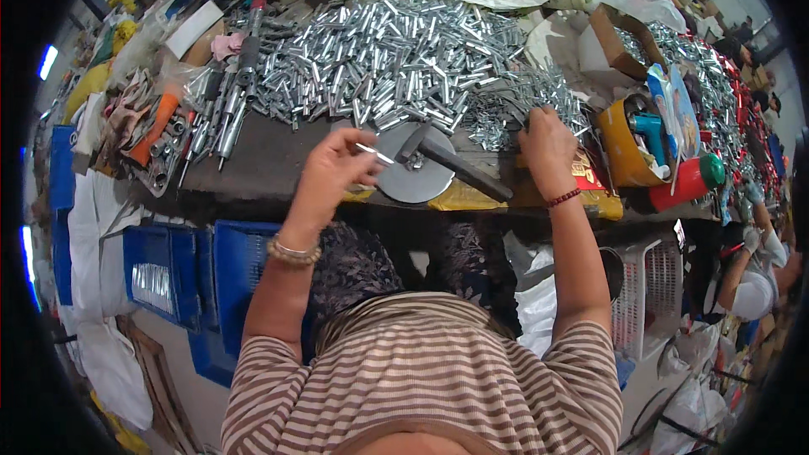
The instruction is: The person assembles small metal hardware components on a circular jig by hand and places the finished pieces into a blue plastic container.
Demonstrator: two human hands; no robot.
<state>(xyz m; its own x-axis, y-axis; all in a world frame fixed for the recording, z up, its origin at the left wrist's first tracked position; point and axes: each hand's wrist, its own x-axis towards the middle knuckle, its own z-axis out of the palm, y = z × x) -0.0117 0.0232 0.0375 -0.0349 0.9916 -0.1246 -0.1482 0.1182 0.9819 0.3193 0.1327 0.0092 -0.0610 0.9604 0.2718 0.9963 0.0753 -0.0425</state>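
Note:
My left hand (333,170) pinches a short shiny metal tube (375,153) between thumb and fingers, just above the left side of a round metal plate (406,190). Across that plate lies a hammer (463,171), its head to the left and its handle slanting toward the near right. Small metal bits rest by the hammer head. To the right, my right hand (549,147) reaches down at the edge of a heap of thin metal pins (497,122). Its fingers are drawn together, and whatever is between them is hidden.
A large heap of metal tubes (371,59) covers the table's middle. Screwdriver-like tools (229,122) and an orange-handled tool (160,125) lie left. At right stand a yellow container (619,147) and a red cylinder with green cap (683,184). Blue crates (240,261) sit below; a co-worker (754,278) is at right.

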